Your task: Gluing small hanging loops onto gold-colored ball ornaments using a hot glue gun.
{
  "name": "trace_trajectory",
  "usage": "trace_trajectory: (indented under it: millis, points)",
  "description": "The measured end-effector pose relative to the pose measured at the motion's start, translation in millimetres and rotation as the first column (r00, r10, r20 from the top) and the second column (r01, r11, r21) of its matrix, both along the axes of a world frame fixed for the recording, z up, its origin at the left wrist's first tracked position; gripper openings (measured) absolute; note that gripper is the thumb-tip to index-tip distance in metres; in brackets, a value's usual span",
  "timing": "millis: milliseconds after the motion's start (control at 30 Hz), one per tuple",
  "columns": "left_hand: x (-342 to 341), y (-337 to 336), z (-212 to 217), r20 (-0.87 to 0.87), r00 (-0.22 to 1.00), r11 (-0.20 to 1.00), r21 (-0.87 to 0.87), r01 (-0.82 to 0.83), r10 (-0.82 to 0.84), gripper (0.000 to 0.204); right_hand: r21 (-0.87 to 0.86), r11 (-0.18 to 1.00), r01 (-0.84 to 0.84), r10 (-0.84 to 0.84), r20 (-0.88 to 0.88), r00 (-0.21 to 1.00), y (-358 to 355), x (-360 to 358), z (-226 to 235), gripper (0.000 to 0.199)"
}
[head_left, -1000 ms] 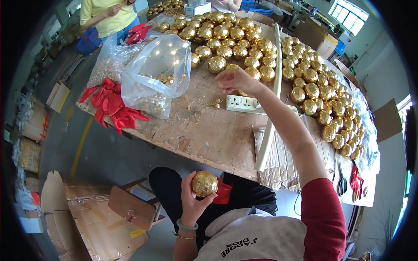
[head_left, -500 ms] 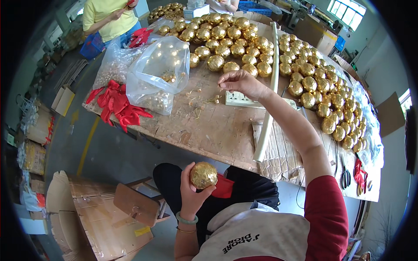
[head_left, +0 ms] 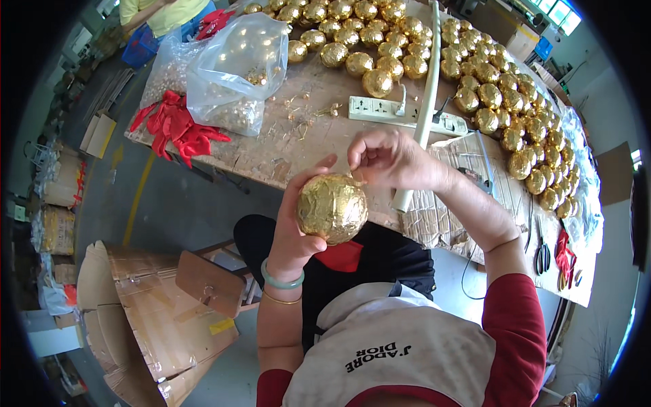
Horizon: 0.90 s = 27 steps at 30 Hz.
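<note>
A gold foil-covered ball rests in my left hand, whose fingers wrap its left side and underside above my lap. My right hand is at the ball's upper right edge with thumb and index finger pinched together. Whatever sits in that pinch is too small to name. Beyond my hands, small gold bits lie scattered on the wooden table. Many similar gold balls are grouped at the back of the table.
A clear plastic bag and red ribbons occupy the table's left. A white power strip lies beside a long pale tube, with more gold balls right of it. Black-handled scissors lie at the right edge. A person in yellow stands behind.
My right hand has come back from over the table to the ball. My left hand has raised the ball, which now looks larger. The view has tipped down slightly.
</note>
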<state>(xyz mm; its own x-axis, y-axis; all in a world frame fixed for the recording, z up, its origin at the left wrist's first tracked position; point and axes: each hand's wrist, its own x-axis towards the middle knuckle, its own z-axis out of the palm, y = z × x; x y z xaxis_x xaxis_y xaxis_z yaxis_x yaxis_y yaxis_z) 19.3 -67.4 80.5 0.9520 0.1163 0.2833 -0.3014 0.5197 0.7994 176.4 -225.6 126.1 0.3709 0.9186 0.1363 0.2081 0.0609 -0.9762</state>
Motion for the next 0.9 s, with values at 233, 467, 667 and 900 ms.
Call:
trace_trajectory:
  millis: [233,467,667,900]
  points:
    - [-3,-11,-12,0.09,0.989,0.968,-0.212,0.135,-0.118,0.103,0.133,0.99,0.048,-0.094,0.36,0.928,-17,-21,-1,0.014]
    - [3,-13,-27,0.216,0.947,0.783,-0.535,0.317,-0.236,0.1,0.295,0.954,-0.053,0.072,-0.053,0.996,-15,-19,-17,0.014]
    - [0,-9,-18,0.1,0.975,0.909,-0.354,0.22,-0.197,0.1,0.167,0.973,-0.158,0.208,-0.345,0.915,-19,-5,-8,0.011]
    - [-18,0,-20,0.085,0.963,0.952,-0.152,0.266,-0.256,0.089,-0.082,0.964,-0.253,0.137,-0.662,0.737,-22,-21,-32,0.014]
